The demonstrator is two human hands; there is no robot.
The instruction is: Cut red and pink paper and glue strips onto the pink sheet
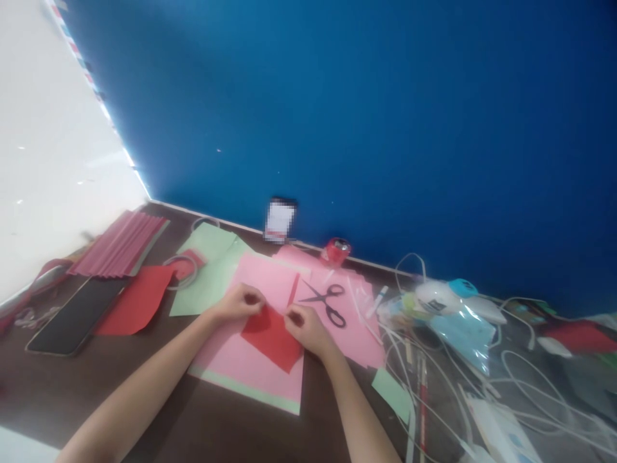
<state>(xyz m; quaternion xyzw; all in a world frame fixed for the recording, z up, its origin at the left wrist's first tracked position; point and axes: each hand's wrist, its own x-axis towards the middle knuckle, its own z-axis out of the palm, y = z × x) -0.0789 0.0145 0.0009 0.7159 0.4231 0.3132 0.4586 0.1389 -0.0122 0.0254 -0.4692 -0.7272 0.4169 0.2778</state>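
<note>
A piece of red paper (pixel 274 341) lies over a pink sheet (pixel 284 393) on the dark table, and both hands are at its far edge. My left hand (pixel 241 302) has its fingers pinched together at the far left corner of the red paper. At the far right corner, my right hand (pixel 303 325) pinches the same paper. Just beyond the right hand is a narrow red strip (pixel 293 289) on the pink sheet. Black-handled scissors (pixel 328 302) rest open to the right, on more pink paper (pixel 359 334).
Left of the hands are green paper (pixel 193 289), red paper (pixel 137 302), a dark phone-like slab (pixel 74 316) and a pleated pink stack (pixel 118 244). A red tape-like roll (pixel 336 252) stands near the blue wall (pixel 366 116). White cables (pixel 448 366) and plastic packets (pixel 467 334) crowd the right.
</note>
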